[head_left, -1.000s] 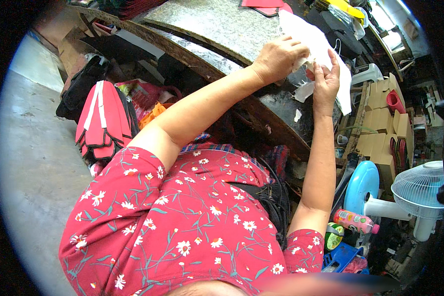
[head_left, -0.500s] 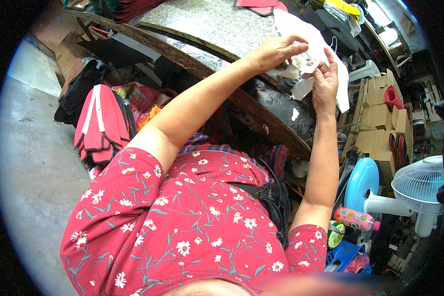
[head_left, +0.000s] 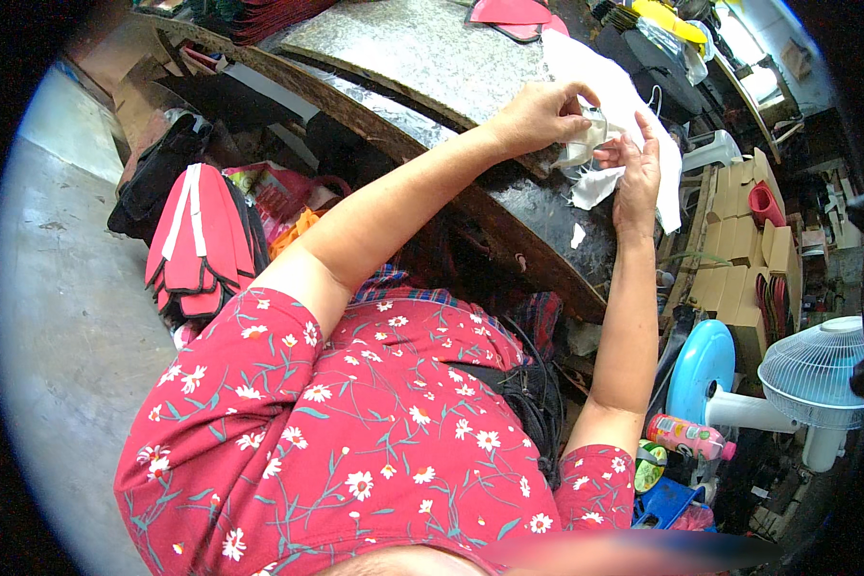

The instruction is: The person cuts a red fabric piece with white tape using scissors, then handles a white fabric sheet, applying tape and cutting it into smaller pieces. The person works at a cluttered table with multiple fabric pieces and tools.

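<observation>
The scene was lit evenly and fairly brightly, apparently by daylight, with the strongest light at the upper right beyond the far corner of the workbench point(head_left: 422, 58), where the background washed out nearly white. The bench's grey metal-clad top carried a soft sheen rather than hard glare. The white cloth point(head_left: 624, 106) near its right edge was close to overexposed, its folds faint. Shadows were soft; the space beneath the bench's near edge fell dark. Fisheye distortion bent the bench edges into arcs, and a black vignette ringed the frame. A blurred smear crossed the bottom edge. The centre stayed reasonably sharp
</observation>
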